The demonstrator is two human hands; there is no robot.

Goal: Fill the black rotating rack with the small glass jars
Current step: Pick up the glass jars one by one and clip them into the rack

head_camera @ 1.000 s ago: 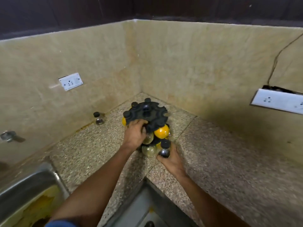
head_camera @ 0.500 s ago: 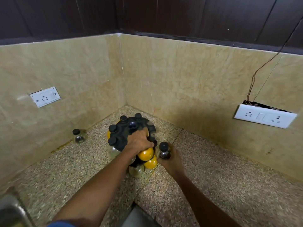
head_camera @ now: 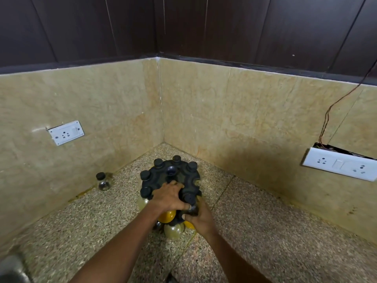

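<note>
The black rotating rack (head_camera: 163, 176) stands in the counter corner with several black-capped jars in its top slots and yellow and clear jars hanging lower down. My left hand (head_camera: 170, 196) grips the rack's top disc at its near edge. My right hand (head_camera: 201, 218) holds a small black-capped glass jar (head_camera: 189, 199) pressed into a near-right slot of the rack. One more small clear jar (head_camera: 103, 181) with a black cap stands alone on the counter at the left wall.
Speckled granite counter (head_camera: 275, 242) meets tiled walls on two sides. A white socket plate (head_camera: 66, 132) is on the left wall, a loose switch panel (head_camera: 340, 167) with hanging wires on the right wall. A sink edge (head_camera: 10, 266) shows bottom left.
My right hand has lifted the jar from beside the rack up into a slot at the top disc's near-right edge. My left hand has stayed on the rack. The camera has tilted upward.
</note>
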